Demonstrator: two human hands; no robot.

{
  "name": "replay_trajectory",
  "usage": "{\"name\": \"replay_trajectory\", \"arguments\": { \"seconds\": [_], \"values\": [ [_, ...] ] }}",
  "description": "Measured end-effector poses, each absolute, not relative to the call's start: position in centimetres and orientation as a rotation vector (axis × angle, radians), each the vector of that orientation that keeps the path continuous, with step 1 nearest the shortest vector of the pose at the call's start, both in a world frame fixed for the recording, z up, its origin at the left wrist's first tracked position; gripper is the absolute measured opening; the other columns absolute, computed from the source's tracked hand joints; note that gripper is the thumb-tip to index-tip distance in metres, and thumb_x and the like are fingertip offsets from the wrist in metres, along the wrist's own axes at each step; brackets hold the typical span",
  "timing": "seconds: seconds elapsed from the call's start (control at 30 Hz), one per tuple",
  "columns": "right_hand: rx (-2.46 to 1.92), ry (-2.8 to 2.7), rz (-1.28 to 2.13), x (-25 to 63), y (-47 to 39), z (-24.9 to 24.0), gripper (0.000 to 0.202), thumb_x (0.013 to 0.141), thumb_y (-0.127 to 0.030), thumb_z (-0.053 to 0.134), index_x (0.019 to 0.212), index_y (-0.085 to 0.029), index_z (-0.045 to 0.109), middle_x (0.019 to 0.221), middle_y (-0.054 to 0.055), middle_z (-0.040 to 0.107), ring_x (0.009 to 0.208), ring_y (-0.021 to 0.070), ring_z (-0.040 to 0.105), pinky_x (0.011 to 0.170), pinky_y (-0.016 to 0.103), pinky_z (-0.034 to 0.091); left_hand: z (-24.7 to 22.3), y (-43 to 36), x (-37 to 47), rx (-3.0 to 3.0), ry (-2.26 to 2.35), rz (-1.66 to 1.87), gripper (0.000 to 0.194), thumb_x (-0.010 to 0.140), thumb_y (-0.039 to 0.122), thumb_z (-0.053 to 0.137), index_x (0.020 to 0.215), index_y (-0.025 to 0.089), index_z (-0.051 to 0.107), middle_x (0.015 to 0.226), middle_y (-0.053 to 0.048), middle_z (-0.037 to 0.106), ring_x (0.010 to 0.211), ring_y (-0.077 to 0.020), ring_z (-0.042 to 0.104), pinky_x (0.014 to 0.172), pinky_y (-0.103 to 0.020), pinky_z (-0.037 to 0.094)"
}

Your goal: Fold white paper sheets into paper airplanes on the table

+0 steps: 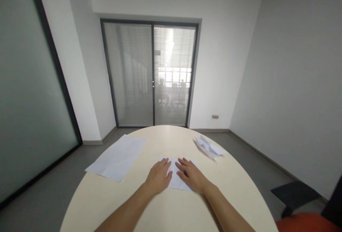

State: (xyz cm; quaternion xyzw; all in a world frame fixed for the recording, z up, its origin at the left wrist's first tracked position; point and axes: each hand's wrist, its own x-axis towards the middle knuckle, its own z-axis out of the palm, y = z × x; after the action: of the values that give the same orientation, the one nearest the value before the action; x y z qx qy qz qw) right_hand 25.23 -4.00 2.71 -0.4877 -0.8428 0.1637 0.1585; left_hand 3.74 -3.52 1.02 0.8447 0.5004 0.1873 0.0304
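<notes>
A small white sheet of paper (178, 183) lies on the table in front of me, under both hands. My left hand (159, 175) rests on its left part, palm down, fingers stretched forward. On the right part lies my right hand (191, 174), also palm down with the fingers extended. Neither hand grips anything; both press flat or nearly flat on the sheet. The hands cover much of the paper, so any folds beneath them are hidden.
Larger white sheets of paper (120, 157) lie at the table's left edge. A folded paper boat (210, 147) sits near the right edge. The round cream table (165, 136) fills the foreground. An orange chair (303, 222) stands at lower right.
</notes>
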Motion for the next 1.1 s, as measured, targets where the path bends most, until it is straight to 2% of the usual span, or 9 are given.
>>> {"name": "replay_trajectory", "arguments": {
  "seconds": [0.13, 0.33, 0.53, 0.63, 0.83, 0.93, 1.1],
  "values": [
    [-1.423, -2.399, 0.443, 25.5, -3.6, 2.2, 0.054, 0.095, -0.052, 0.039, 0.143, -0.027, 0.045, 0.154, 0.010, 0.034, 0.144, 0.0311, 0.025, 0.115, 0.055, 0.017, 1.0, -4.1, 3.9, 2.589, 1.567, 0.436, 0.053, 0.095, 0.039, 0.038, 0.143, 0.017, 0.043, 0.153, -0.012, 0.034, 0.142, -0.0274, 0.029, 0.116, -0.045, 0.025],
    [-1.546, -2.339, 0.407, 25.8, -3.4, 2.0, 0.056, 0.095, -0.050, 0.040, 0.143, -0.022, 0.044, 0.155, 0.012, 0.033, 0.144, 0.0306, 0.025, 0.116, 0.052, 0.018, 0.8, -3.7, 3.6, 2.537, 1.610, 0.360, 0.059, 0.096, 0.046, 0.033, 0.147, 0.017, 0.036, 0.157, -0.011, 0.025, 0.145, -0.0276, 0.020, 0.117, -0.047, 0.018],
    [-1.687, -2.246, 0.334, 26.3, -3.4, 2.2, 0.053, 0.094, -0.044, 0.042, 0.141, -0.020, 0.048, 0.153, 0.015, 0.035, 0.143, 0.0321, 0.026, 0.114, 0.054, 0.021, 0.7, -3.6, 3.5, 2.484, 1.737, 0.336, 0.064, 0.095, 0.049, 0.029, 0.148, 0.014, 0.034, 0.156, -0.013, 0.024, 0.146, -0.0288, 0.016, 0.117, -0.052, 0.013],
    [-1.597, -2.308, 0.321, 26.2, -3.8, 2.5, 0.049, 0.095, -0.044, 0.041, 0.137, -0.023, 0.052, 0.153, 0.012, 0.037, 0.144, 0.0316, 0.025, 0.115, 0.056, 0.017, 0.6, -3.5, 3.4, 2.461, 1.821, 0.346, 0.063, 0.095, 0.048, 0.028, 0.147, 0.013, 0.035, 0.156, -0.014, 0.026, 0.145, -0.0291, 0.019, 0.117, -0.053, 0.012],
    [-1.351, -2.499, 0.504, 25.3, -4.8, 2.8, 0.062, 0.091, -0.055, 0.045, 0.147, -0.030, 0.036, 0.156, 0.008, 0.029, 0.145, 0.0299, 0.021, 0.116, 0.056, 0.011, -0.1, -2.9, 3.1, 2.394, 1.980, 0.364, 0.062, 0.093, 0.044, 0.031, 0.146, 0.010, 0.036, 0.154, -0.017, 0.028, 0.144, -0.0329, 0.020, 0.116, -0.055, 0.012],
    [-1.452, -2.462, 0.519, 25.5, -4.6, 2.4, 0.068, 0.090, -0.061, 0.043, 0.149, -0.028, 0.032, 0.158, 0.008, 0.024, 0.146, 0.0304, 0.016, 0.117, 0.055, 0.009, -0.2, -2.8, 2.9, 2.374, 1.997, 0.351, 0.064, 0.093, 0.046, 0.030, 0.147, 0.011, 0.035, 0.155, -0.017, 0.026, 0.144, -0.0330, 0.019, 0.115, -0.055, 0.013],
    [-1.629, -2.362, 0.463, 26.8, -4.0, 2.0, 0.070, 0.092, -0.062, 0.036, 0.150, -0.023, 0.030, 0.159, 0.008, 0.019, 0.147, 0.0308, 0.012, 0.117, 0.055, 0.008, 0.2, -3.0, 2.6, 2.393, 1.915, 0.323, 0.077, 0.091, 0.058, 0.032, 0.150, 0.009, 0.028, 0.157, -0.018, 0.017, 0.146, -0.0341, 0.010, 0.116, -0.055, 0.008]
  ]
}}
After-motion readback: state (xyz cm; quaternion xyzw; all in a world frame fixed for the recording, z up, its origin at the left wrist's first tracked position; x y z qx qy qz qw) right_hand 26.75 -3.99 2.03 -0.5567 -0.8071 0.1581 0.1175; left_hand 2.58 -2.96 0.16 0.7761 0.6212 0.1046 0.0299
